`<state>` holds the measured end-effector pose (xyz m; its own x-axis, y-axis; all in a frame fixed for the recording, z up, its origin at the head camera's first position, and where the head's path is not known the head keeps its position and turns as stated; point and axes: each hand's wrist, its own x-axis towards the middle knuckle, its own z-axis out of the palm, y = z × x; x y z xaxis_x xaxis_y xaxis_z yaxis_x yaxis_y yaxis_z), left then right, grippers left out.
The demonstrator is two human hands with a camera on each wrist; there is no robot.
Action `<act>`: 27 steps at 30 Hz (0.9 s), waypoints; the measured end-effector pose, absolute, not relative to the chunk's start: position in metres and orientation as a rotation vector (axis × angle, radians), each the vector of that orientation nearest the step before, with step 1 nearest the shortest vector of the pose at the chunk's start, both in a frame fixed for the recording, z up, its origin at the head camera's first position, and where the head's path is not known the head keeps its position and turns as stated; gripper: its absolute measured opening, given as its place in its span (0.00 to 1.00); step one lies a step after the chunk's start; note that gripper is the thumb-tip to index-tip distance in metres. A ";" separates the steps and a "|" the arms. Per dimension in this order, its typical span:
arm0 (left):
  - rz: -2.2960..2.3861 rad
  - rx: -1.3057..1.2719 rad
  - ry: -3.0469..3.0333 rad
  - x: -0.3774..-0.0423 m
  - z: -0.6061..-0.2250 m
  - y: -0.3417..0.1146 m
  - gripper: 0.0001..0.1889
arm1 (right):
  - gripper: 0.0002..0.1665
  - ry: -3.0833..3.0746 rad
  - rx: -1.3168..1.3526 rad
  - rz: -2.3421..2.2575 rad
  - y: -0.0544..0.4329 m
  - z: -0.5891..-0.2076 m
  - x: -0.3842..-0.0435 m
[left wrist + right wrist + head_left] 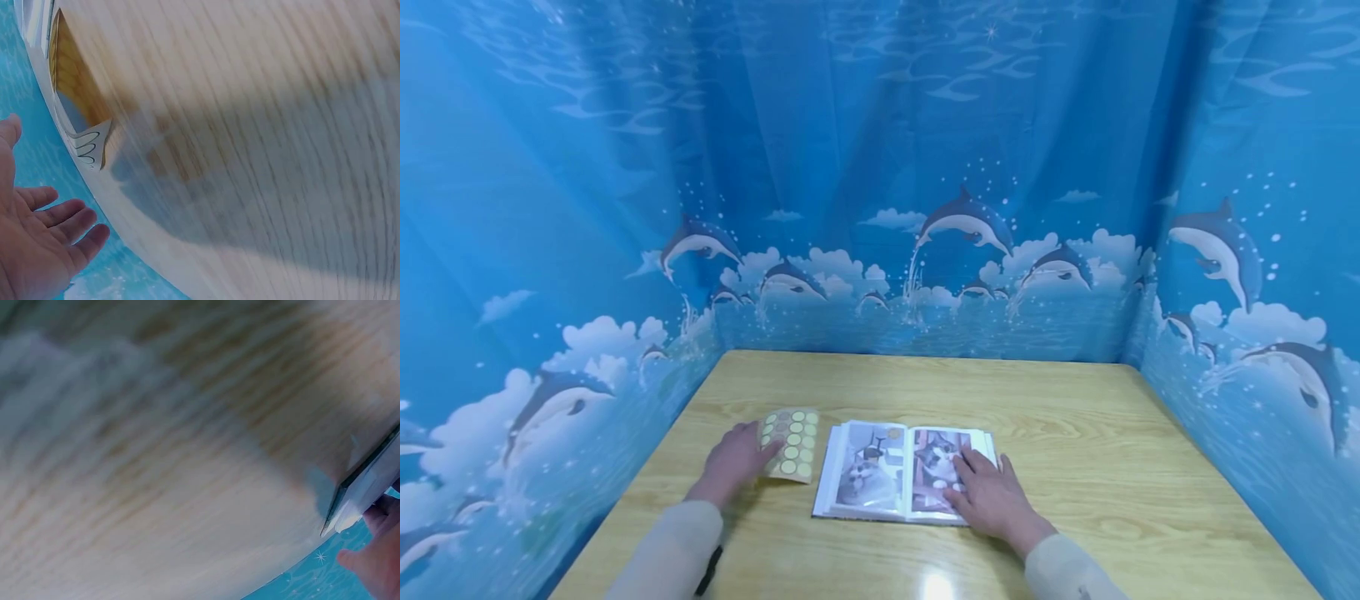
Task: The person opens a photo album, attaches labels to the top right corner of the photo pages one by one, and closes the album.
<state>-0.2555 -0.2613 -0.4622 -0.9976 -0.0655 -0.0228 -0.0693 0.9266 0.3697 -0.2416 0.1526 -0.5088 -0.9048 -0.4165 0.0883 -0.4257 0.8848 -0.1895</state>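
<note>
"Open photo album with white pages and clear sleeves (908, 475): where do I find it on the head feed?"

"I have it lying on the pale wood-grain table (1097, 467), with a picture of a grey-and-white cat (932, 460) on its right page. The person's right hand (995, 497) rests palm down over that page, fingers spread and pointing away from the body, a pale sleeve (1067, 571) slanting up from the lower right."

"And the left hand?"

"I see the left hand (736, 461) stretched forward from the lower left, at the left edge of a cream sheet with rows of round, pale-yellow circles (797, 450). Its thumb overlaps the sheet. On my left wrist feed the fingers are loosely parted and gently bent, and the sheet bows upward; I cannot tell whether they touch."

"How do sheet and album sit?"

"Side by side, the sheet left, a narrow strip of table between. Blue cloth printed with leaping dolphins (850, 167) hangs behind."
</note>
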 end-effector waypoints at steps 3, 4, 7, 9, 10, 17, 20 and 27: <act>0.647 -0.176 3.019 -0.258 -0.464 -0.265 0.41 | 0.39 -3.004 0.669 0.321 0.153 -0.509 -0.242; 0.668 -0.199 3.002 -0.258 -0.464 -0.266 0.42 | 0.39 -3.005 0.669 0.318 0.153 -0.509 -0.242; 0.718 -0.251 2.965 -0.261 -0.468 -0.270 0.43 | 0.39 -3.008 0.666 0.316 0.153 -0.511 -0.243; 0.749 -0.275 2.948 -0.261 -0.469 -0.271 0.44 | 0.39 -3.008 0.668 0.313 0.153 -0.511 -0.243; 0.764 -0.284 2.939 -0.261 -0.469 -0.272 0.44 | 0.39 -3.007 0.669 0.314 0.153 -0.511 -0.243; 0.833 -0.334 2.877 -0.258 -0.472 -0.270 0.46 | 0.39 -3.006 0.668 0.331 0.153 -0.511 -0.242; 0.855 -0.350 2.858 -0.256 -0.473 -0.269 0.46 | 0.39 -3.014 0.657 0.336 0.153 -0.511 -0.242; 0.872 -0.352 2.849 -0.253 -0.472 -0.265 0.34 | 0.39 -3.024 0.655 0.338 0.152 -0.509 -0.241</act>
